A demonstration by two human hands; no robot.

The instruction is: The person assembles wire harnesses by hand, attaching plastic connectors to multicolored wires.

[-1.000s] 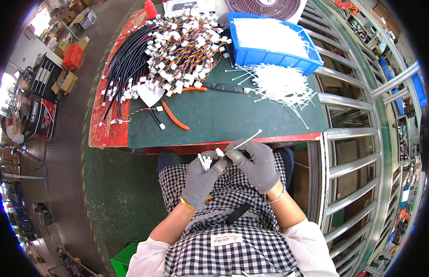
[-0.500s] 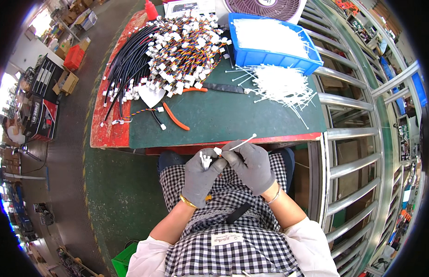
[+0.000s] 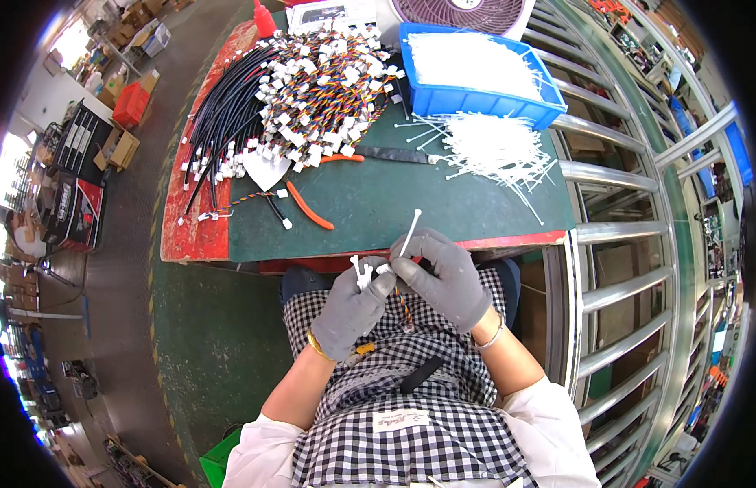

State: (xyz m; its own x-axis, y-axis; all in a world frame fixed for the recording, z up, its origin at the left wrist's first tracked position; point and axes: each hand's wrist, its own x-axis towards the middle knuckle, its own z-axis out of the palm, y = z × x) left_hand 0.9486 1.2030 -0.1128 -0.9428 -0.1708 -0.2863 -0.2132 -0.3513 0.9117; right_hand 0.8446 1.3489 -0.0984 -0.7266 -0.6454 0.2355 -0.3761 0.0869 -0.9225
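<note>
My gloved left hand (image 3: 355, 305) is closed over my lap, pinching the white connector (image 3: 384, 268) of a small wire harness between thumb and finger. Several white cable-tie heads (image 3: 362, 275) stick out from the same hand. My gloved right hand (image 3: 443, 276) meets it at the connector and grips a white cable tie (image 3: 411, 232), whose head end points up. Below the fingertips hangs a short twisted orange, yellow and black wire (image 3: 405, 309) with a white end. How the tie's other end lies is hidden by my fingers.
On the green-topped table (image 3: 378, 203) lie a heap of wire harnesses (image 3: 321, 98), pliers with orange handles (image 3: 310, 206) and loose cable ties (image 3: 496, 154). A blue bin (image 3: 476, 102) of cable ties and a fan (image 3: 463, 12) stand behind. A roller conveyor (image 3: 618, 232) runs along the right.
The cable tie in my right hand has swung from slanting right to nearly upright. My hands have parted slightly, and the hanging twisted wire now shows between them.
</note>
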